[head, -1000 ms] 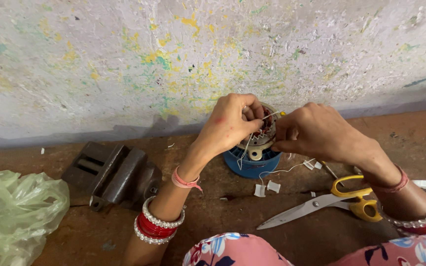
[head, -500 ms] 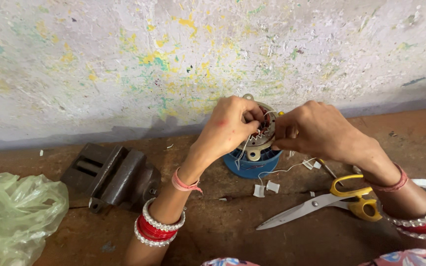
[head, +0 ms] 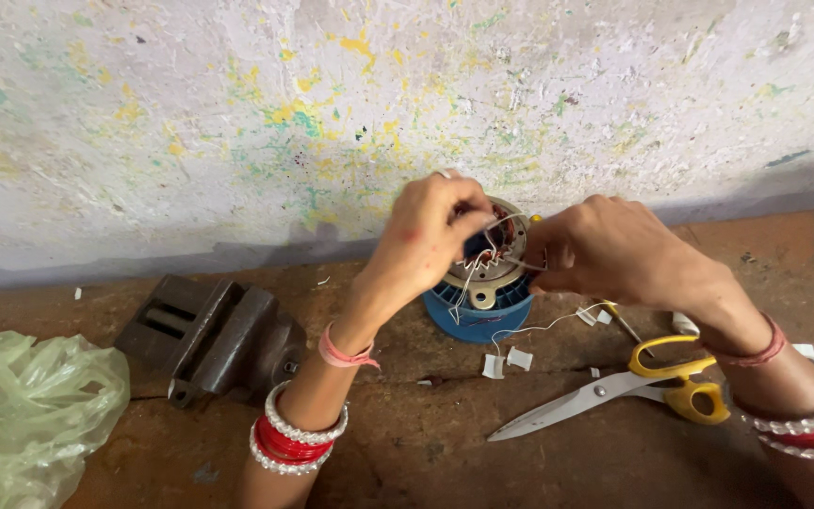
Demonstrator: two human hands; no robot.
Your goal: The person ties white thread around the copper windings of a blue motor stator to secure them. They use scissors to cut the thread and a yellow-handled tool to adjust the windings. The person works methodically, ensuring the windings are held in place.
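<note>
A small motor stator [head: 482, 287] with copper windings sits on a blue round base against the wall. My left hand [head: 431, 236] pinches thin white wires at the top of the windings. My right hand [head: 605, 250] grips the same wires from the right, fingers closed on them. A loose white wire [head: 548, 328] trails down from the stator onto the bench. Both wrists wear red and white bangles.
Yellow-handled scissors [head: 633, 386] lie open on the brown bench to the right. Small white sleeve pieces [head: 506, 361] lie in front of the stator. A dark metal vise [head: 214, 335] lies at left, a green plastic bag [head: 25, 415] at far left. A paint-flecked wall stands behind.
Both hands stayed on the stator wires, shifting only slightly; my left fingers moved a little over the windings. The patterned cloth at the bottom has dropped out of view.
</note>
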